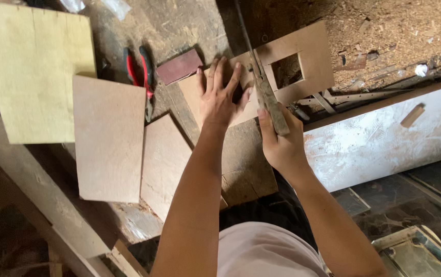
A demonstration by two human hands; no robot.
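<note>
A thin brown board (312, 54) with a square hole cut in it lies on the worn workbench (246, 169), sticking out past its edge. My left hand (220, 95) presses flat on the board's near part, fingers spread. My right hand (279, 138) grips the wooden handle of a hand saw (269, 100). Its narrow blade runs up across the board beside the square hole.
Red-handled pliers (143, 72) and a dark red sanding block (179, 66) lie left of the board. Two brown panels (108, 138) (164, 164) and a yellowish panel (30, 66) cover the bench's left part. Sawdust is piled at the upper right, above a white plank (384, 136).
</note>
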